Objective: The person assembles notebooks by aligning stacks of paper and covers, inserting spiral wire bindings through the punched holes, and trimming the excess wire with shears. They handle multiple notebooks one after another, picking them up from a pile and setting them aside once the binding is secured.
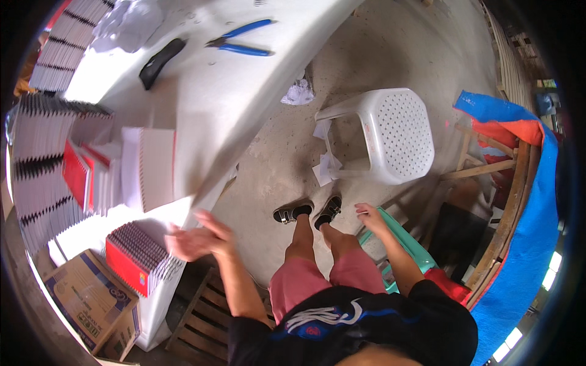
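Note:
My left hand [204, 236] is at the edge of the white table, its fingers spread and slightly blurred, with nothing in it. Right beside it sits a stack of spiral-bound notebooks [127, 257] with a red cover; I cannot tell whether the hand touches it. Farther along the table stand a block of bound pages [148, 168] and several red-covered notebooks [91, 174]. My right hand [370, 218] hangs at my right side, fingers loosely bent and apart, holding nothing visible. It is nearest to a green plastic stool [406, 241], partly hidden by my arm.
Blue-handled cutting pliers [244, 43] and a black object [162, 63] lie on the table [213, 91]. Tall notebook piles [39, 152] line its left side. A cardboard box [91, 299] is near left. A white stool [400, 134] stands on the floor; blue sheeting [525, 244] covers the right.

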### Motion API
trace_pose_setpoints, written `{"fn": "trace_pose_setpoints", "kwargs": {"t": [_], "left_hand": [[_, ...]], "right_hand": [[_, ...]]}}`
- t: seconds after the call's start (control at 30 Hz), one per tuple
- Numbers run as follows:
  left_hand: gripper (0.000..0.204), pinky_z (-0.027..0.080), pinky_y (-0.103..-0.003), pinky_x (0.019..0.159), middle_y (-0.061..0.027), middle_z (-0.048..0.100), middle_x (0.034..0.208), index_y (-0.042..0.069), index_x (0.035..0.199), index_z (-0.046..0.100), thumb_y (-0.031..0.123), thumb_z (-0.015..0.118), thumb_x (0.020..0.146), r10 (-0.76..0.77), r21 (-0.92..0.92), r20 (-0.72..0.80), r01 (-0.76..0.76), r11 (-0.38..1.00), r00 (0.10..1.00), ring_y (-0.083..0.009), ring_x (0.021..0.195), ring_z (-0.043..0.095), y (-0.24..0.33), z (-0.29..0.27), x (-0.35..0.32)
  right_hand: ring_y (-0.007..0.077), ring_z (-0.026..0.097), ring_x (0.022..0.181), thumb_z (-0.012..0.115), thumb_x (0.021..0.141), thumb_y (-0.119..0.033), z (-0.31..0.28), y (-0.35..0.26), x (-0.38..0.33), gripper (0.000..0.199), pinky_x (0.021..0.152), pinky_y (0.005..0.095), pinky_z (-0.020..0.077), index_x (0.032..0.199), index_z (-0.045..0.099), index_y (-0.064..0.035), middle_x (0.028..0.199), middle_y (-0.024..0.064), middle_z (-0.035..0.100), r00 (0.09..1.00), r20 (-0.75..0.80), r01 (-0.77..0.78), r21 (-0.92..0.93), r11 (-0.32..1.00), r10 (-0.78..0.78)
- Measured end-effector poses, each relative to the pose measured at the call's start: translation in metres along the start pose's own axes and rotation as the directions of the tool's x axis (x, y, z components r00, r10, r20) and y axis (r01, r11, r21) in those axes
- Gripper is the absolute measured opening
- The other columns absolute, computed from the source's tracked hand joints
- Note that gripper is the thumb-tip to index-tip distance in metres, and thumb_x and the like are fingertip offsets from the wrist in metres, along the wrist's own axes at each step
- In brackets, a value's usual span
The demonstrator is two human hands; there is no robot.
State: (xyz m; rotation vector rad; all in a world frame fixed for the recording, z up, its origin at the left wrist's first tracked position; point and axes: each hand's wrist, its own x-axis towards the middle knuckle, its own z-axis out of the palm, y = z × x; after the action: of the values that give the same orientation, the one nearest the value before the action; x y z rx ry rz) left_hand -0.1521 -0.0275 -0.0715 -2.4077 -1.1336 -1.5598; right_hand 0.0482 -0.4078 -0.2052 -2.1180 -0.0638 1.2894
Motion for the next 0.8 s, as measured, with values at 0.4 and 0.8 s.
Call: {"fn": "trace_pose_setpoints", "kwargs": {"t": [0.4, 0.8], "left_hand": [[0.036, 0.046, -0.034, 0.080, -0.0117, 0.062, 0.093, 0.002, 0.105, 0.062, 0.021, 0.071, 0.076, -0.540, 0.415, 0.803, 0.886, 0.204, -0.252, -0.0251, 0.087, 0.059, 0.034, 0.211, -0.489], [0.105, 0.034, -0.053, 0.096, -0.0245, 0.031, 0.128, 0.001, 0.133, 0.028, 0.058, 0.078, 0.061, -0.646, 0.555, 0.753, 0.645, 0.525, -0.123, -0.0424, 0.120, 0.030, 0.106, 0.364, -0.622]], "right_hand": [[0.0383, 0.039, 0.125, 0.061, 0.079, -0.018, 0.081, 0.063, 0.292, 0.045, 0.103, 0.0601, 0.0243, 0.122, 0.051, -0.0099, 0.131, 0.0211, 0.043, 0.974, -0.134, -0.061, -0.931, 0.360, -0.182], [0.0178, 0.065, 0.082, 0.064, 0.076, -0.013, -0.018, 0.046, 0.246, 0.013, 0.065, 0.0317, 0.0457, 0.085, 0.071, -0.0188, 0.085, 0.0000, 0.067, 0.981, 0.170, 0.170, -0.985, -0.018, -0.097]]}}
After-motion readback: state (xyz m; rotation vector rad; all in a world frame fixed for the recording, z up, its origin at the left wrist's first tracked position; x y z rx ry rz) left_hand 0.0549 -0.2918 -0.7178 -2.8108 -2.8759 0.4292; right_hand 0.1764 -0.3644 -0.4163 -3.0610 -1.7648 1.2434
